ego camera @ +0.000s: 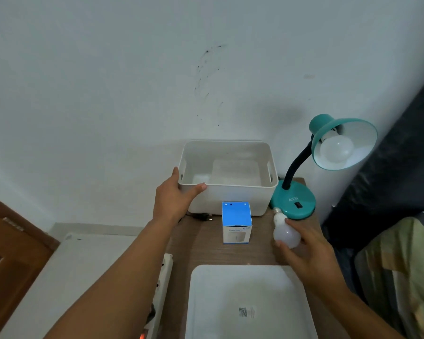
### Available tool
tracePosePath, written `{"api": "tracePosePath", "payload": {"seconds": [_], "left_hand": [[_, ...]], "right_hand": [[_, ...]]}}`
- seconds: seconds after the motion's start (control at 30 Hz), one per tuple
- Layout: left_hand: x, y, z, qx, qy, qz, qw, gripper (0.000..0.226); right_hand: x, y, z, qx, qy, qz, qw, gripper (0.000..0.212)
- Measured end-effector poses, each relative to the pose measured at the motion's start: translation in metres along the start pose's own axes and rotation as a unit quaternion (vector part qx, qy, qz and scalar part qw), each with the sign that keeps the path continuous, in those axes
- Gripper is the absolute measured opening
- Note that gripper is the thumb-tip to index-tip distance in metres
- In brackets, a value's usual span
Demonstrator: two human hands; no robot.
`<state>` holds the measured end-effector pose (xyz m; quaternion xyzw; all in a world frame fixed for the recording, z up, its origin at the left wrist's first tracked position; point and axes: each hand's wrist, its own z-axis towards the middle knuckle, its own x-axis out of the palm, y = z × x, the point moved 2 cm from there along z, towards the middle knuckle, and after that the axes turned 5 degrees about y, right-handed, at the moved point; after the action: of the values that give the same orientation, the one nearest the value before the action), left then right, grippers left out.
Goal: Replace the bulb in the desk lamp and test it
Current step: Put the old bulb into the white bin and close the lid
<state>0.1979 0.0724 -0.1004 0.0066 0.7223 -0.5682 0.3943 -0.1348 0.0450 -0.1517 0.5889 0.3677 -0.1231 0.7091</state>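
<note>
A teal desk lamp point(293, 200) stands at the table's back right, its shade tilted toward me with a white bulb point(337, 149) screwed in, unlit. My right hand point(306, 243) holds a second white bulb point(285, 232) just in front of the lamp base, its metal screw cap pointing up and away. My left hand point(175, 196) grips the near left corner of the white plastic bin point(227, 195), thumb on the front wall. A blue and white bulb box point(236, 222) stands upright between my hands.
A white tray or lid point(247, 289) lies at the table's near edge. A white power strip point(162, 285) with a lit red switch runs along the left edge. The lamp's black plug point(202, 216) lies in front of the bin. Dark furniture and fabric fill the right.
</note>
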Motion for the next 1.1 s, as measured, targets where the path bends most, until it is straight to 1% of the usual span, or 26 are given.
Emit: {"api": "tracePosePath", "payload": {"seconds": [0.07,0.13,0.17,0.23,0.3,0.4,0.53,0.67,0.73,0.87,1.1], "left_hand": [[0.0,0.0,0.001,0.01,-0.006,-0.004,1.0,0.099],[-0.001,0.0,0.002,0.024,-0.008,-0.005,1.0,0.082],[-0.001,0.001,0.003,0.028,-0.007,-0.008,1.0,0.078],[-0.002,0.002,0.003,0.029,-0.007,-0.014,0.999,0.083],[-0.002,0.005,0.004,0.028,-0.013,-0.014,0.999,0.096],[-0.001,0.008,0.006,0.014,-0.014,-0.009,1.0,0.107],[0.0,0.009,0.007,0.008,-0.018,-0.007,1.0,0.111],[0.002,0.009,0.007,0.004,-0.021,-0.012,1.0,0.102],[0.003,0.008,0.007,0.006,-0.025,-0.005,1.0,0.099],[0.004,0.008,0.007,0.001,-0.028,-0.002,1.0,0.103],[0.002,0.009,0.006,-0.013,-0.019,-0.003,1.0,0.106]], "right_hand": [[-0.012,0.018,0.0,-0.047,-0.036,0.012,0.998,0.053],[-0.025,0.039,0.007,-0.076,-0.072,0.019,0.994,0.053],[-0.031,0.049,0.013,-0.084,-0.088,0.02,0.992,0.052],[-0.038,0.066,0.032,-0.1,-0.111,0.015,0.989,0.052],[-0.039,0.078,0.055,-0.104,-0.113,0.003,0.988,0.051],[-0.032,0.087,0.096,-0.098,-0.088,-0.052,0.99,0.054],[-0.021,0.099,0.142,-0.068,-0.027,-0.163,0.984,0.055],[-0.012,0.097,0.162,-0.018,0.012,-0.26,0.965,0.054],[-0.009,0.096,0.168,0.002,0.023,-0.274,0.962,0.054],[-0.007,0.098,0.173,0.025,0.046,-0.296,0.954,0.055],[-0.01,0.104,0.169,0.043,0.068,-0.291,0.953,0.057]]}}
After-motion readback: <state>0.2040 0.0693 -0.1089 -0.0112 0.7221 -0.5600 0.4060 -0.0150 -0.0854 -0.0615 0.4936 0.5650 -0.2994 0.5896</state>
